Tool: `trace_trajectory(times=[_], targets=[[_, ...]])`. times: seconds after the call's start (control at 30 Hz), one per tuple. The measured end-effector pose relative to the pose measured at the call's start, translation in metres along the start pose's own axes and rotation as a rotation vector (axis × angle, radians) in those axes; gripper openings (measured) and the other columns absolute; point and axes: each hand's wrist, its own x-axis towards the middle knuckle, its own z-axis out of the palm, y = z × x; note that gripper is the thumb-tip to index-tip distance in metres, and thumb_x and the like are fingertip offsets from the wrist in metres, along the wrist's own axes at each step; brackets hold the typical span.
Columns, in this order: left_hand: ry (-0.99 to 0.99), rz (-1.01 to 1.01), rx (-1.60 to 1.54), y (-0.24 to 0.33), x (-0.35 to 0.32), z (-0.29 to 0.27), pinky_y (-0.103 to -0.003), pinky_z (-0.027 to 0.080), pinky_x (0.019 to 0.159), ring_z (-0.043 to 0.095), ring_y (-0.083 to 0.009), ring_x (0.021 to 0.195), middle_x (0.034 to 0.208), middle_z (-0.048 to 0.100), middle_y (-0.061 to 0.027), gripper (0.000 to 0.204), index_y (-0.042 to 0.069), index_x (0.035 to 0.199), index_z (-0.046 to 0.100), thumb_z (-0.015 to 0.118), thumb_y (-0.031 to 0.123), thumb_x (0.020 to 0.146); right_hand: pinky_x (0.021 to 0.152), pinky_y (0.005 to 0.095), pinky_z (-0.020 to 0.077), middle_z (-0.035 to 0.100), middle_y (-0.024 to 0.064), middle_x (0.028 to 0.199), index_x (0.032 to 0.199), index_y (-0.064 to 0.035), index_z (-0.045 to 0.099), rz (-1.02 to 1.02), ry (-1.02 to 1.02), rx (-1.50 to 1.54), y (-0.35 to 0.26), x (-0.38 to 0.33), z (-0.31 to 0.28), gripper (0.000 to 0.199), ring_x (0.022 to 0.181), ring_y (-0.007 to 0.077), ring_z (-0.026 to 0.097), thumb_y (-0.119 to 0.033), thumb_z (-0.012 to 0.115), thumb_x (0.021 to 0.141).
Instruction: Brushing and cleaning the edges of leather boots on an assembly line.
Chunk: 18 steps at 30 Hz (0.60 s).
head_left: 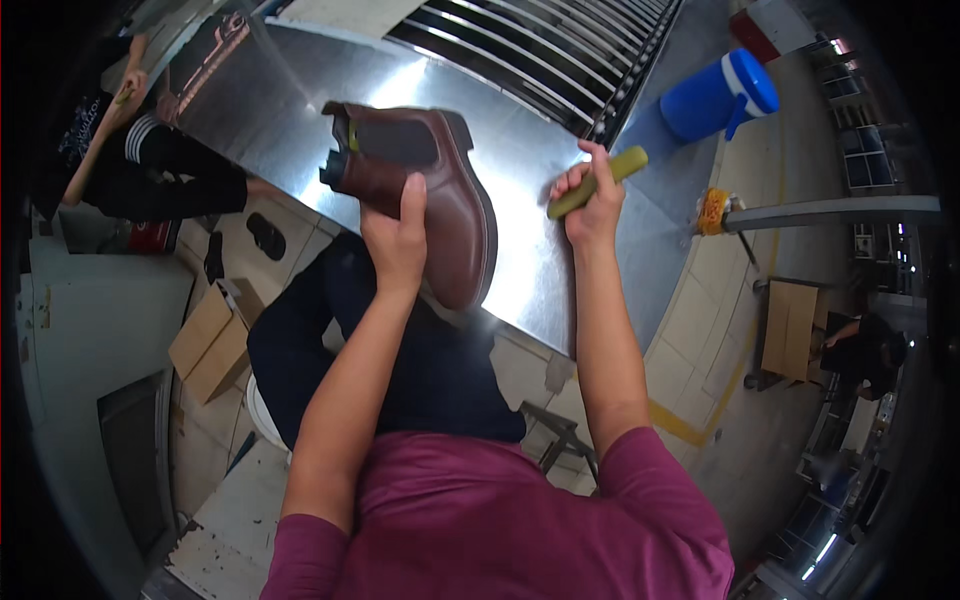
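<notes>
Maroon shirt cloth (510, 515), cut off below, fronts a steel table (650, 255), over whose near edge the left hand (398, 240) clasps a brown boot (457, 215), fingers mostly hidden, while the right hand (596, 205) curls its fingers round a partly covered olive bar (628, 163).

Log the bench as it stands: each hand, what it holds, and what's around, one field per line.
Left hand: gripping a brown boot, toe toward the wearer
Right hand: holding an olive-green bar
Work surface: shiny metal table
Table's far right: blue jug with a white band
Left side: another person in dark clothes
Floor, left: cardboard box
</notes>
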Motion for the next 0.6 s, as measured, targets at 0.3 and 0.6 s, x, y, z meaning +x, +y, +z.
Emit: trace_trajectory(times=[0.3,0.6], targets=[[-0.098,-0.012,0.169,0.022,-0.016,0.024,-0.041,0.051,0.098,0.068,-0.0324,0.11,0.115,0.069,-0.0184,0.061,-0.002,0.132,0.055,0.082,0.026,0.085,0.051,0.0309,0.049,0.058,0.0062,0.066,0.114,0.0036,0.062,-0.09,-0.13,-0.205,0.021,-0.017,-0.013,0.039,0.055,0.0167,0.058,-0.032,0.069,0.099],[-0.161,0.147,0.418,0.011,-0.004,0.031,-0.045,0.049,0.104,0.062,-0.0377,0.122,0.133,0.059,-0.0254,0.09,-0.003,0.15,0.039,0.086,0.028,0.08,0.051,0.029,0.048,0.057,0.0034,0.064,0.112,0.0007,0.064,-0.07,-0.126,-0.234,0.026,-0.01,0.009,0.035,0.053,0.0139,0.056,-0.031,0.07,0.098]])
